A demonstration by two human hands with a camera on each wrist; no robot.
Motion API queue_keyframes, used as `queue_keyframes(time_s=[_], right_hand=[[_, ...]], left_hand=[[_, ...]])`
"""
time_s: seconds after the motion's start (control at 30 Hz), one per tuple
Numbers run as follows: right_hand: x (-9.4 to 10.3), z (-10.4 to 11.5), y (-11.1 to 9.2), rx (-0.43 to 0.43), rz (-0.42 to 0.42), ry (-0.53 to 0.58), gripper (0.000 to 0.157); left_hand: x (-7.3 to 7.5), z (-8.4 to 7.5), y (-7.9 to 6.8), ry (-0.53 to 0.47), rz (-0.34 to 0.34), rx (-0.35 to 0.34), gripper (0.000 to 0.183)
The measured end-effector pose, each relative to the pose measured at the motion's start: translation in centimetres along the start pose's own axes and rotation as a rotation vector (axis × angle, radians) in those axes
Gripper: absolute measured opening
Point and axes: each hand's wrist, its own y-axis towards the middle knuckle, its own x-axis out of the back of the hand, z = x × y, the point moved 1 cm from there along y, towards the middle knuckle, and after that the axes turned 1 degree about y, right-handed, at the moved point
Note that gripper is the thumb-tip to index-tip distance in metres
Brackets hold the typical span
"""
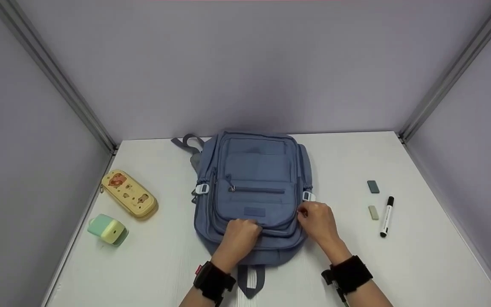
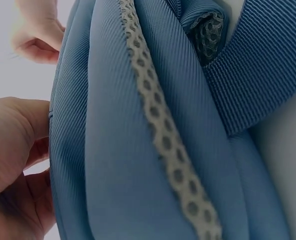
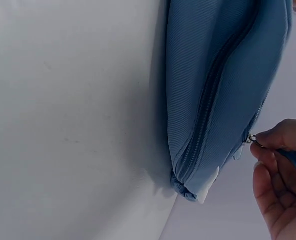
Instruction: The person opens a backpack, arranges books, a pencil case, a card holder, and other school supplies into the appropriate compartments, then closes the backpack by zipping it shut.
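A blue backpack (image 1: 258, 166) lies flat on the table with its front side up and its carry loop (image 1: 250, 293) toward me. My left hand (image 1: 241, 236) grips the fabric near the end of the front pocket; the left wrist view shows its thumb and fingers at the fabric edge. On the bag's right side, my right hand (image 1: 318, 219) pinches a small metal zipper pull (image 3: 251, 138) between thumb and finger. Close beyond that hand is a white side buckle (image 1: 309, 196). Another zipper (image 1: 258, 190) crosses the front pocket.
To the left lie a yellow pencil case (image 1: 132, 195) and a green-and-yellow boxy item (image 1: 108, 230). On the right are a black-capped white marker (image 1: 386, 217), a dark green block (image 1: 373, 186) and a pale green block (image 1: 373, 212). Grey panels (image 1: 245, 68) enclose the table.
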Motion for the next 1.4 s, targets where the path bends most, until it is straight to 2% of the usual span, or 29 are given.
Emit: queue_keyframes(time_s=[0.13,0.27,0.47,0.6,0.73,0.93,1.17,1.27,1.4], right_hand=[[0.2,0.3,-0.8,0.017,0.023,0.013,0.013],[0.7,0.1,-0.7,0.029,-0.016,-0.005,0.014],[0.9,-1.0,0.8,0.096,-0.106,-0.060,0.015],[0.4,-2.2,2.1,0.111,-0.131,-0.080,0.015],[-0.1,-3.3,3.5,0.088,-0.103,-0.082,0.012],[-1.1,-4.6,5.8,0.037,-0.023,-0.070,0.009],[-2.2,-5.5,8.2,-0.009,0.046,-0.069,0.005],[-2.5,-6.0,8.6,-0.044,0.050,-0.052,0.003],[-2.8,-6.7,8.2,-0.095,0.076,-0.008,0.004]], left_hand=[[-0.1,0.0,-0.1,-0.002,-0.002,-0.008,0.027],[0.0,0.0,-0.3,0.020,0.011,-0.018,0.021],[0.5,0.0,-0.5,-0.005,0.022,-0.033,0.017],[0.7,0.0,-0.6,-0.040,0.017,-0.031,0.017],[0.8,0.0,-0.8,-0.058,0.015,-0.032,0.020],[0.8,0.0,-0.9,-0.034,0.047,-0.032,0.023],[1.1,0.0,-1.1,-0.029,0.053,-0.019,0.019],[1.2,0.0,-1.1,-0.054,0.054,-0.010,0.015],[1.5,0.2,-1.2,-0.094,0.075,0.005,0.011]])
